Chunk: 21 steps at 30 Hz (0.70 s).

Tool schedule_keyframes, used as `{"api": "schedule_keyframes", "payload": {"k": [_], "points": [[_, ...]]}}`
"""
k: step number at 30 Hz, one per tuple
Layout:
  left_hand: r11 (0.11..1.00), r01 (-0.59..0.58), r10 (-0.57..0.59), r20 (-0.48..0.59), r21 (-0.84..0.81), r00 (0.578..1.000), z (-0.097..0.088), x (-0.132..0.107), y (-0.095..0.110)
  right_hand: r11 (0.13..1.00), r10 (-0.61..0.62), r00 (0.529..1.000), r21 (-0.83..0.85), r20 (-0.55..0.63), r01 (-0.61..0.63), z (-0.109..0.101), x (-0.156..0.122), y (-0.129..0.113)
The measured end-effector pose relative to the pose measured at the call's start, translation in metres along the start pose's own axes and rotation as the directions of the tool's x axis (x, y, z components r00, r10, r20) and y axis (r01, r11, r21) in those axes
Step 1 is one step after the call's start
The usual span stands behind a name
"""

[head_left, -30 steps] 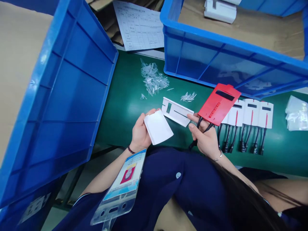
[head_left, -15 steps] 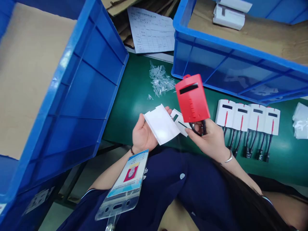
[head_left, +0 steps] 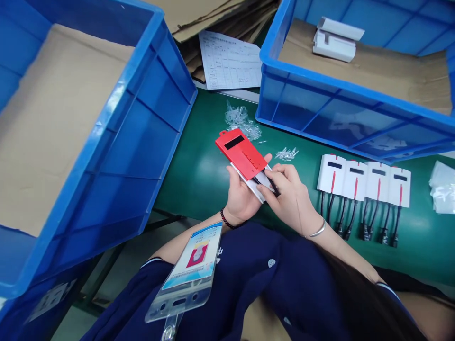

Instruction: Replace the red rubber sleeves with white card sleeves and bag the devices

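My left hand (head_left: pixel 242 199) is wrapped under a white plastic cover (head_left: pixel 256 190), mostly hidden beneath a red device. The red device (head_left: pixel 245 156), flat with a dark display window and a hanging loop, lies over the cover. Two black cables leave its lower end. My right hand (head_left: pixel 289 196) pinches it there, by the cables. Farther right, several white-cased devices (head_left: pixel 343 177) with red strips and black cables lie side by side. Beyond my hands is a pile of small clear plastic pieces (head_left: pixel 241 121), with a smaller heap (head_left: pixel 287 154) to its right.
A blue bin (head_left: pixel 156 137) lined with cardboard stands at the left. Another blue bin (head_left: pixel 337 102) at the back right holds white covers (head_left: pixel 334 45). A printed sheet (head_left: pixel 231 61) lies between them, near stacked cardboard. Clear bags (head_left: pixel 442 187) sit at the far right.
My right hand has moved left and brought the red device over the white cover in my left hand. The second slotted white piece is no longer visible. The view has shifted slightly.
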State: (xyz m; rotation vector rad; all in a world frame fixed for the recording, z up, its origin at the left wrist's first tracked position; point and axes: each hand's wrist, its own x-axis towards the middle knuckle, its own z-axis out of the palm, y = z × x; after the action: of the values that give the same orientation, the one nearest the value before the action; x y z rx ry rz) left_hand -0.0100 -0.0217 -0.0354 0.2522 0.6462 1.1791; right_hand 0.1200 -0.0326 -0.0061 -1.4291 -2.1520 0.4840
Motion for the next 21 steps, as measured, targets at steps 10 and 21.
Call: {"api": "schedule_keyframes", "payload": {"k": [10,21], "points": [[0.987,-0.134,0.145,-0.115,0.093,0.983,-0.013,0.02,0.031,0.999,-0.047,0.985,0.016,0.164,0.045,0.009,-0.002,-0.001],[0.963,-0.195,0.21,-0.063,0.187,0.976,-0.028,-0.002,0.071,0.979,-0.018,0.969,-0.191,0.245,0.067,0.023,0.007,0.019]]}}
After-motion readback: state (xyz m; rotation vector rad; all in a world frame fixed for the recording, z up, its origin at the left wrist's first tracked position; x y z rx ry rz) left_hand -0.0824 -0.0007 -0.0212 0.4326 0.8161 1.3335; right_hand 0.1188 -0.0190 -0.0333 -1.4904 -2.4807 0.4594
